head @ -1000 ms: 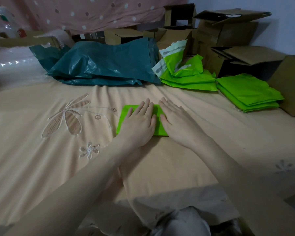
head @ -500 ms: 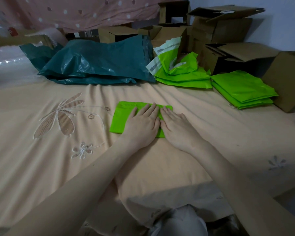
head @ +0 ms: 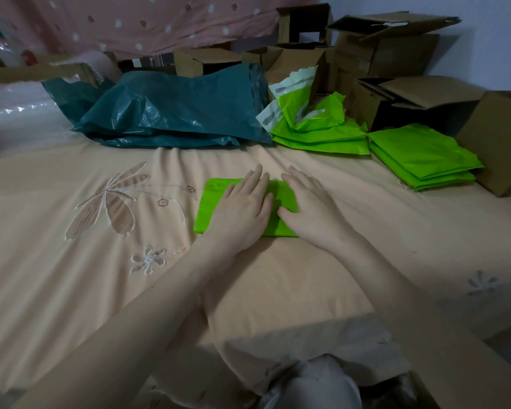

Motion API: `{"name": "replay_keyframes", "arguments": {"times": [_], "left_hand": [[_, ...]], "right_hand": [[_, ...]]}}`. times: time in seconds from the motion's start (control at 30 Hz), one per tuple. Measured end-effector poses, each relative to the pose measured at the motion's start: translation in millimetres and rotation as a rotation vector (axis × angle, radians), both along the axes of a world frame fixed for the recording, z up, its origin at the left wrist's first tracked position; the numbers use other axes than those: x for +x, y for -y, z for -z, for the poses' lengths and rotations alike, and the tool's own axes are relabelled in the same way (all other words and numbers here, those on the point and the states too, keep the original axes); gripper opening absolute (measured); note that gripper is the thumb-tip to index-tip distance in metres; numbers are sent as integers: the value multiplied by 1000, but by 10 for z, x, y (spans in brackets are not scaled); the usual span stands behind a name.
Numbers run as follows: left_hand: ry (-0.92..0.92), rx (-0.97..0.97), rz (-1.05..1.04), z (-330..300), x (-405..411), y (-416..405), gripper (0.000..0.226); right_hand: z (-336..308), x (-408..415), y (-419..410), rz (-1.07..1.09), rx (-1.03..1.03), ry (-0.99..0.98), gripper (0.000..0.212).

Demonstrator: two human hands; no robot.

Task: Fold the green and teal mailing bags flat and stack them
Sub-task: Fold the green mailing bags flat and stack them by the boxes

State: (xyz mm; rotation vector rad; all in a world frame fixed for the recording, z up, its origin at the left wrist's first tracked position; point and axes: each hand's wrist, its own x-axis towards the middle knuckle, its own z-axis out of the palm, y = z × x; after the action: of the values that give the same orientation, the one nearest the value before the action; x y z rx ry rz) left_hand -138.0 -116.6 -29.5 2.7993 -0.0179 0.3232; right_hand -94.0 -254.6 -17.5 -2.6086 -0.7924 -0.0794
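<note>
**Pressing a folded green bag flat on the bed**

Pressing down with both palms, you hold a folded bag flat against the peach bedspread just in front of you. Your left hand lies across the bag's middle, fingers straight and together, grasping nothing. Your right hand covers the bag's right end, fingers also straight and slightly spread, its thumb tip touching the left hand. Neither hand grips; both simply weigh on the plastic, likely to squeeze out air and set the crease so the fold does not spring open.

Farther back, well apart from your hands, lies a teal pile of loose, puffy bags, apparently not yet folded. Beside it to the right sits a loose green heap, one bag standing up with its white flap showing. Right again, a neat stack of flat green bags rests near a box, probably where this bag belongs once pressed. More boxes crowd the rear wall.

A fair share of the work looks undone, judging by the two unfolded piles.
</note>
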Motion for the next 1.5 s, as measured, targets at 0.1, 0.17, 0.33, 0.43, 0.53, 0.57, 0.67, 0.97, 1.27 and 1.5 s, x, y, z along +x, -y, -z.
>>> {"name": "replay_keyframes", "arguments": {"times": [0.1, 0.17, 0.33, 0.43, 0.53, 0.57, 0.67, 0.97, 1.27, 1.5], "left_hand": [[21, -15, -44, -68, -41, -140, 51], [21, 0, -75, -93, -94, -256, 52], [-29, 13, -126, -59, -245, -496, 53], [-48, 20, -137, -14, -313, -593, 53], [-61, 10, -137, 21, -329, -664, 52], [-64, 9, -135, 29, -327, -676, 52], [-88, 38, -135, 68, -327, -688, 50], [-116, 107, -156, 151, -308, -674, 50], [-80, 155, -150, 198, -300, -676, 78], [-96, 53, -153, 159, -291, -681, 49]], "right_hand": [[-81, -64, -115, 7, -35, 70, 62], [-126, -124, -245, -37, -28, 59, 60], [-91, -229, -578, -147, -42, 34, 57], [-41, -242, -712, -170, -76, 25, 56], [2, -233, -800, -167, -112, 9, 56], [21, -231, -812, -161, -133, 6, 55], [74, -223, -823, -150, -201, 17, 53], [114, -199, -826, -138, -255, 75, 51], [96, -192, -832, -144, -264, 81, 51], [94, -160, -819, -147, -194, -16, 56]]}}
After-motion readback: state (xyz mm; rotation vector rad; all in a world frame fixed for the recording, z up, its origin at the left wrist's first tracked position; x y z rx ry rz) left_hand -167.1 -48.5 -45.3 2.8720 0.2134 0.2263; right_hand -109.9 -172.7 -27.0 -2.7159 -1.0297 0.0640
